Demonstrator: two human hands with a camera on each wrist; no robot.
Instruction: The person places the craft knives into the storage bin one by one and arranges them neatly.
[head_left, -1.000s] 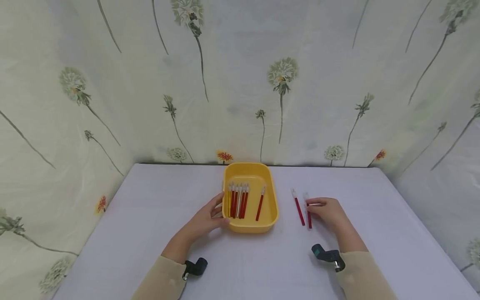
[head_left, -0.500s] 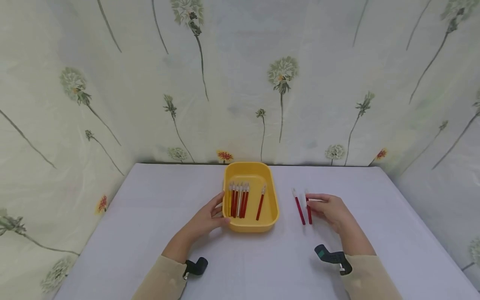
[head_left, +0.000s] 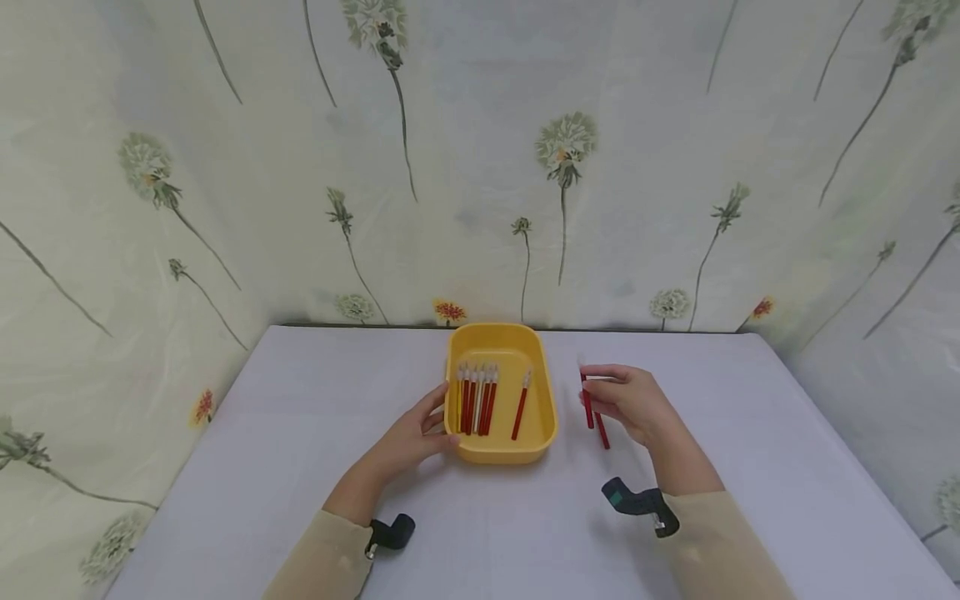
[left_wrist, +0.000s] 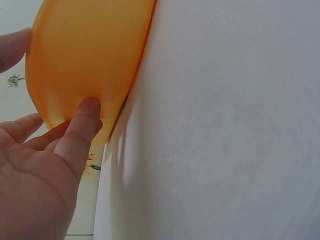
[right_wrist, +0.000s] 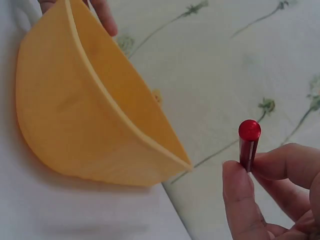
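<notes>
In the head view, my left hand (head_left: 408,442) rests against the left side of a yellow tray (head_left: 501,457), thumb at its near corner. The left wrist view shows extended fingers (left_wrist: 80,130) touching the outer wall. My right hand (head_left: 630,402) pinches a slim red pen (head_left: 587,412) with a pale, clear-looking end, just right of the tray. In the right wrist view the held pen (right_wrist: 249,135) points its red end at the camera. Another red pen (head_left: 602,432) lies below, partly hidden by the right hand.
Inside the tray, several red pens (head_left: 477,404) lie side by side at the left, and a single red pen (head_left: 521,408) lies apart at the right. The white table (head_left: 360,367) ends at a flower-patterned backdrop (head_left: 480,183).
My right hand has picked up the right-hand pen and carried it left and farther back, over the other loose pen. The left hand and tray stay put.
</notes>
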